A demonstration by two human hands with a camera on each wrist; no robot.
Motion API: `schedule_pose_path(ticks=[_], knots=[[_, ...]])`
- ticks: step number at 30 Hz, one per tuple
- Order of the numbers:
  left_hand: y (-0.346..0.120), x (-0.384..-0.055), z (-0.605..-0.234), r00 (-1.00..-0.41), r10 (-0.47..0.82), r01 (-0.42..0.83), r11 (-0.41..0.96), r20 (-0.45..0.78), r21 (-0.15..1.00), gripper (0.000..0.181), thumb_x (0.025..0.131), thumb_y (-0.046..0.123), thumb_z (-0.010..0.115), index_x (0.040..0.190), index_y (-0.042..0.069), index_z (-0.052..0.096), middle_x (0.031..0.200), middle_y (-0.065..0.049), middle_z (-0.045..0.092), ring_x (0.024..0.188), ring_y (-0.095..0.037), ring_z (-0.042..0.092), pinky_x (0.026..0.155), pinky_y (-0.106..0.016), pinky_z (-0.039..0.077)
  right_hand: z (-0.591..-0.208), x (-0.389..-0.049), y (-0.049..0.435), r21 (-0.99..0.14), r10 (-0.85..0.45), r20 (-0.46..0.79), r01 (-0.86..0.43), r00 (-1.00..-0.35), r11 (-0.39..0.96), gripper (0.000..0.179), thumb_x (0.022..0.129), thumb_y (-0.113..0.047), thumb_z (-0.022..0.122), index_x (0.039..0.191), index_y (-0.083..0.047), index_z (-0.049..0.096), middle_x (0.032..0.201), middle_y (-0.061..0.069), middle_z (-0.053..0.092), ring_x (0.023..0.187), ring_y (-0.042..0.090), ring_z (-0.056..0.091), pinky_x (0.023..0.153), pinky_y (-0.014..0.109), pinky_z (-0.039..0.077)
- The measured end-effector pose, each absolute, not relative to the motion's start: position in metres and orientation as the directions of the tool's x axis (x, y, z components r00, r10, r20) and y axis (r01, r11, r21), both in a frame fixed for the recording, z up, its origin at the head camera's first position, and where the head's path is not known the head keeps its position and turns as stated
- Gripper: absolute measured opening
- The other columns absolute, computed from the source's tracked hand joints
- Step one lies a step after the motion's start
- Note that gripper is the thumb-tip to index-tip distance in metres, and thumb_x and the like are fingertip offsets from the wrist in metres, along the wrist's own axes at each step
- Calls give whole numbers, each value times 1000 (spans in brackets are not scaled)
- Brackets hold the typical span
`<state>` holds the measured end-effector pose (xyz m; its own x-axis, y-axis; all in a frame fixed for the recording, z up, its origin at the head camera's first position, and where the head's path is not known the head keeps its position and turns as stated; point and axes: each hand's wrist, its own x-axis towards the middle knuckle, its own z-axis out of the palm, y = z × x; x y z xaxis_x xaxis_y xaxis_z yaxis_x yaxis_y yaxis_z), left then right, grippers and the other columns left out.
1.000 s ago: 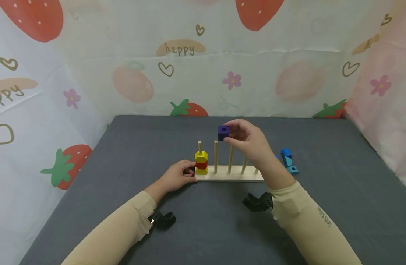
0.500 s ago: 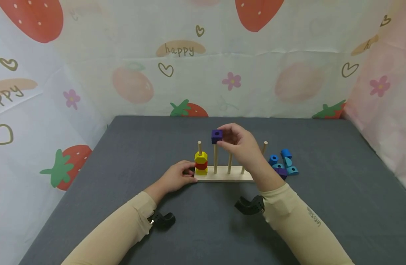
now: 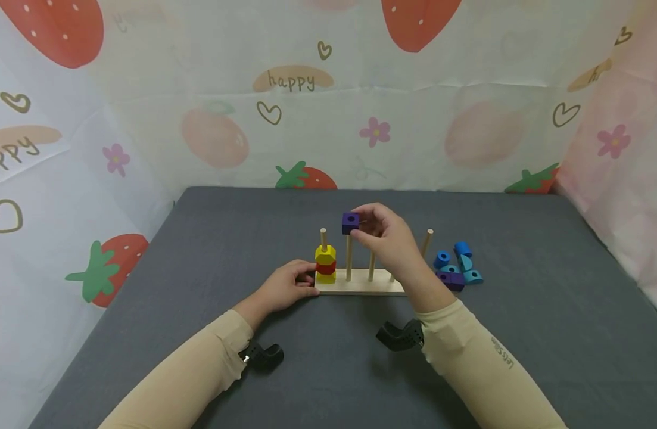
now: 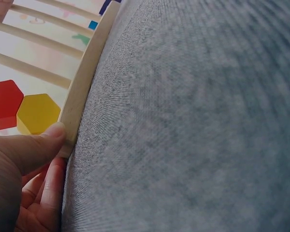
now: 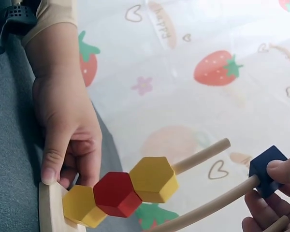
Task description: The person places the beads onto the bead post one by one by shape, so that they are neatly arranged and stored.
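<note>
My right hand (image 3: 389, 241) pinches a purple cube (image 3: 350, 224) with a hole in it between thumb and fingers. The cube sits at the top of the second peg (image 3: 349, 257) from the left; in the right wrist view that peg's tip meets the cube's (image 5: 265, 170) underside. My left hand (image 3: 285, 287) grips the left end of the wooden peg base (image 3: 371, 288), the thumb (image 4: 47, 140) against its edge. On the leftmost peg are stacked a yellow hexagonal bead (image 3: 325, 255), a red one (image 3: 326, 269) and another yellow one (image 4: 37, 114).
Right of the base lie loose blocks: blue cylinders (image 3: 462, 248), light-blue rounded pieces (image 3: 473, 276) and purple blocks (image 3: 450, 280). My right forearm covers the base's right end. A printed cloth (image 3: 414, 131) stands behind the dark grey table (image 3: 328, 369).
My right hand has moved left and slightly down, bringing the purple cube over the second peg's top. More loose blocks now show beside the forearm. The left hand stays still.
</note>
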<state>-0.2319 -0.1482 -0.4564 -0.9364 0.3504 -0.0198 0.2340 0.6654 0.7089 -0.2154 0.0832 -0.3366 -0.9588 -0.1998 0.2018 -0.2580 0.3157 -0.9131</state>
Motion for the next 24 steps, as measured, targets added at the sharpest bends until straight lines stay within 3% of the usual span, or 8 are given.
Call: schedule_pose_path(ticks=[11, 24], knots=[[-148, -231, -456, -938, 346, 227, 665, -25, 712, 54, 76, 21, 75, 125, 9, 56, 109, 1, 57, 89, -10, 56, 81, -26, 49, -350, -215, 81, -919, -185, 171, -224, -968, 324, 29, 85, -17, 66, 112, -16, 57, 101, 4, 57, 85, 21, 53, 75, 32, 46], [-148, -230, -454, -940, 340, 216, 668, -33, 712, 54, 76, 22, 75, 125, 9, 56, 108, 0, 57, 89, -10, 56, 80, -27, 49, -365, -214, 77, -945, -137, 119, -154, -984, 288, 47, 83, -10, 67, 125, -17, 46, 105, 7, 56, 95, 20, 57, 86, 36, 48]])
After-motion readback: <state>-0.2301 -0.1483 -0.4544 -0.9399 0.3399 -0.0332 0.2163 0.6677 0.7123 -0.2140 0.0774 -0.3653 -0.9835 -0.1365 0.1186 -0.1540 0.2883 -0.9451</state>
